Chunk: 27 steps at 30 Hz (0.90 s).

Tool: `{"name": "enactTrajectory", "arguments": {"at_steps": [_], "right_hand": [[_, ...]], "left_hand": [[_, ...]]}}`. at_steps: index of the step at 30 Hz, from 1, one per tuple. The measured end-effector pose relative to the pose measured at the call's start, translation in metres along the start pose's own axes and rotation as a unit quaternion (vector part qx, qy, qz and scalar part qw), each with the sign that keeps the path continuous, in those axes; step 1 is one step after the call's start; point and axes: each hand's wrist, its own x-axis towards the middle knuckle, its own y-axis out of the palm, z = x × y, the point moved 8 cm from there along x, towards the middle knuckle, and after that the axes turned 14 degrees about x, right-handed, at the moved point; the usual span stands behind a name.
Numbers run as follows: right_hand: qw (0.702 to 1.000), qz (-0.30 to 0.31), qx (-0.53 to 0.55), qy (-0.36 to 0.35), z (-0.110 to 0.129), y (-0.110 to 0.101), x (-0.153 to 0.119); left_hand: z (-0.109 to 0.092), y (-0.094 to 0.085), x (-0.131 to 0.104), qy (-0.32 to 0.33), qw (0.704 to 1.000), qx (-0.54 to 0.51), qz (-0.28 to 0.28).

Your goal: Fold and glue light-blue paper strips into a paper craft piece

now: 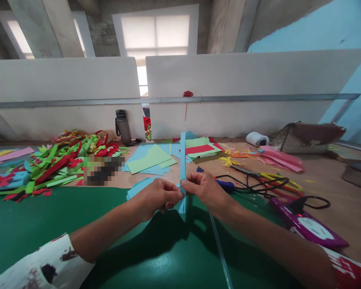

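A narrow light-blue paper strip (pixel 183 156) stands upright in front of me, folded or doubled near its lower end. My left hand (pixel 161 195) pinches it from the left between thumb and fingers. From the other side, my right hand (pixel 209 189) grips the same strip, thumb on its face, just above the left fingertips. Behind my left hand lie light-blue paper pieces (pixel 141 186). What looks like a blue glue gun (pixel 225 185) is partly hidden by my right hand. A clear glue stick (pixel 219 247) runs toward me beneath my right forearm.
Red and green paper scraps (pixel 60 160) are heaped at left. Coloured sheets (pixel 152 158) lie ahead, near a grey bottle (pixel 123 126). On the right are yellow-handled scissors (pixel 281 182), black cable, a purple power strip (pixel 309 224) and a brown bag (pixel 309 136). A green mat (pixel 114 224) covers the near table.
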Motion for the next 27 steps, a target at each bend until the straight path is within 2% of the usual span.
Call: {"name": "enactTrajectory", "arguments": {"at_steps": [5, 8, 11, 13, 15, 21, 27], "right_hand": [[1.000, -0.020, 0.009, -0.003, 0.001, -0.005, 0.000], [0.999, -0.021, 0.034, 0.003, -0.001, -0.006, -0.001], [0.996, 0.031, 0.057, 0.053, -0.010, 0.001, -0.004], [0.993, 0.075, 0.032, 0.087, -0.015, 0.006, -0.008], [0.991, 0.094, 0.000, 0.092, -0.017, 0.007, -0.010], [0.996, 0.060, -0.045, 0.053, -0.017, -0.001, -0.008], [0.997, 0.036, -0.053, 0.054, -0.019, -0.006, -0.008]], "left_hand": [[0.001, 0.004, -0.002, -0.001, 0.999, -0.006, 0.044], [0.001, 0.003, -0.003, 0.002, 0.999, 0.022, 0.044], [-0.001, -0.001, -0.003, 0.014, 0.999, 0.044, 0.023], [-0.003, -0.004, -0.004, 0.024, 0.998, 0.060, 0.012], [-0.004, -0.005, -0.004, 0.028, 0.997, 0.069, 0.012], [-0.005, -0.007, -0.006, 0.020, 0.997, 0.063, 0.032], [-0.003, -0.009, -0.003, 0.032, 0.995, 0.093, 0.024]]}}
